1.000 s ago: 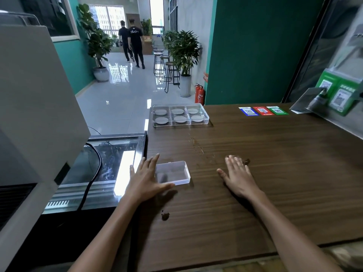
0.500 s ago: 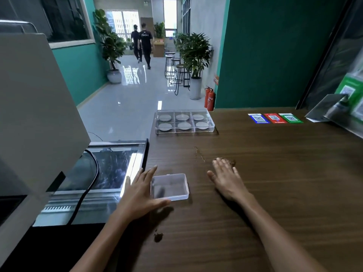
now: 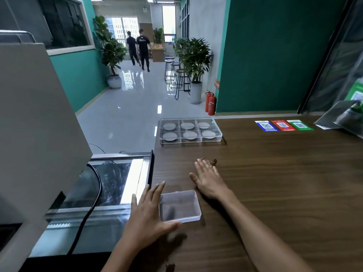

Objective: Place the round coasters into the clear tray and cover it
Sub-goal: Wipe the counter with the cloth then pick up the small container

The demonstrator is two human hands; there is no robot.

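Wooden worktop [image 3: 275, 183] seen from the head camera. The clear tray [image 3: 190, 130] sits at the far left edge, its six compartments each holding one round coaster [image 3: 208, 134]. A clear lid [image 3: 179, 206] lies flat near the front edge, well apart from the tray. The left hand [image 3: 150, 214] rests with fingers spread, its thumb along the lid's near side. The right hand [image 3: 208, 179] lies flat and open on the worktop just beyond the lid, gripping nothing.
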